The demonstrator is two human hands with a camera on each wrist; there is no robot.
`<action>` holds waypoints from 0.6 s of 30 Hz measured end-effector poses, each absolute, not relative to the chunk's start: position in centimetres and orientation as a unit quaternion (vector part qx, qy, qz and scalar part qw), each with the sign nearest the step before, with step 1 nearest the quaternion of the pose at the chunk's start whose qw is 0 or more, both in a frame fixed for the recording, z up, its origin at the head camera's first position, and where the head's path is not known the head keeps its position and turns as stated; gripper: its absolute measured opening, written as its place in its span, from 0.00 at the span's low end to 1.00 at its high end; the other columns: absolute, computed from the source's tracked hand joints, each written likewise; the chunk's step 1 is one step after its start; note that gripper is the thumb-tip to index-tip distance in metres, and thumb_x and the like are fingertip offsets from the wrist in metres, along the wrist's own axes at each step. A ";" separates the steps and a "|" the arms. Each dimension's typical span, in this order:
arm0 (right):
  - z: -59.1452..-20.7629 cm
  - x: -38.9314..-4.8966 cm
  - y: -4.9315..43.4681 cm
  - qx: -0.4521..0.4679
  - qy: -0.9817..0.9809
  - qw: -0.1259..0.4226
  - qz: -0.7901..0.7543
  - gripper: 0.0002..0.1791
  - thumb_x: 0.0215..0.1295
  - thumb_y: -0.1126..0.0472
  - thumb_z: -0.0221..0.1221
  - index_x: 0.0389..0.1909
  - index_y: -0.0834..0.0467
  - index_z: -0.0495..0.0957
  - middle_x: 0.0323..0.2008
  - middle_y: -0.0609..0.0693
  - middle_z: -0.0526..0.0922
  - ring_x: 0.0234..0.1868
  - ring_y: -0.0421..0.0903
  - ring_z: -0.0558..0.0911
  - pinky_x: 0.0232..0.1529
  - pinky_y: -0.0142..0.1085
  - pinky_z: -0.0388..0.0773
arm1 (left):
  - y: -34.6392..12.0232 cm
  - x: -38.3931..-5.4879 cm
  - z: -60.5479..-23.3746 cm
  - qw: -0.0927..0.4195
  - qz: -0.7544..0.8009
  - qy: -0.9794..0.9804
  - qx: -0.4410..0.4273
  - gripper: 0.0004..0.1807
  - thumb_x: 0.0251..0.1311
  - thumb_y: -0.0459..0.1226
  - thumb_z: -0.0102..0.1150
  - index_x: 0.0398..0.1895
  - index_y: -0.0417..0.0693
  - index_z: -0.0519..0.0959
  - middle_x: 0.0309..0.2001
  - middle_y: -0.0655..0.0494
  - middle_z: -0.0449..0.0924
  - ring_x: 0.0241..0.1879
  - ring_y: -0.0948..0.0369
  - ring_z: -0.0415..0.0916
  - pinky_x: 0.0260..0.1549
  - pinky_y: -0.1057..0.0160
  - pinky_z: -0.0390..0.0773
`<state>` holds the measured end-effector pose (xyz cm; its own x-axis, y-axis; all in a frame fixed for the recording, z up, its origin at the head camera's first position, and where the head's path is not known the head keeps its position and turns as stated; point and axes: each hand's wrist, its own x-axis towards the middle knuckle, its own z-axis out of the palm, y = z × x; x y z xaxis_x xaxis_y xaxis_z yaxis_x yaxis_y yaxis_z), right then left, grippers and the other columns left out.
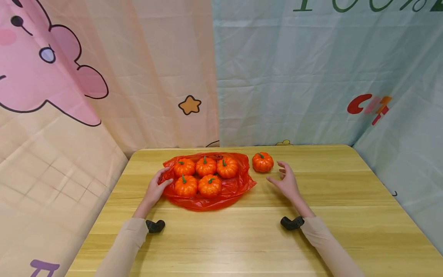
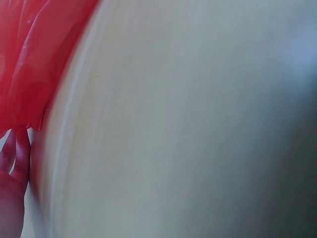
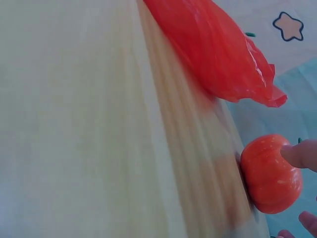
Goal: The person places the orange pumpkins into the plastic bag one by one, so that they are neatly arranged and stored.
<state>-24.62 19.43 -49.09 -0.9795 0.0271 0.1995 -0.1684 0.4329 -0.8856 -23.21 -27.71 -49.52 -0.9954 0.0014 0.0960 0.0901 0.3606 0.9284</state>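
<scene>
A red plastic bag point(image 1: 228, 190) lies spread out on the table, with several small orange pumpkins point(image 1: 209, 186) resting in it in two rows. At its left edge is my left hand point(image 1: 154, 189), thumb and fingers spread apart and touching the plastic. The left wrist view shows those fingertips point(image 2: 21, 136) right at the bag's edge. Another small pumpkin point(image 1: 262, 162), with a green stem, sits on the table to the right of the bag. My right hand point(image 1: 288, 184) is beside this pumpkin, fingers parted and holding nothing; in the right wrist view a finger point(image 3: 302, 154) overlaps the pumpkin.
The wooden table point(image 1: 221, 238) ends at a printed cloth backdrop point(image 1: 277, 77) behind it. More cloth hangs along the left and right sides. Each wrist wears a black device, one on the left point(image 1: 155, 226) and one on the right point(image 1: 292, 223).
</scene>
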 end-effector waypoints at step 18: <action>-49.5 -28.1 18.1 0.028 -0.840 0.052 0.540 0.48 0.52 0.60 0.71 0.69 0.66 0.54 0.70 0.67 0.55 0.68 0.64 0.61 0.69 0.53 0.60 | -27.0 -22.3 -48.0 0.034 -0.570 -0.821 -0.020 0.29 0.67 0.33 0.53 0.70 0.37 0.59 0.71 0.38 0.57 0.73 0.46 0.51 0.71 0.46 0.50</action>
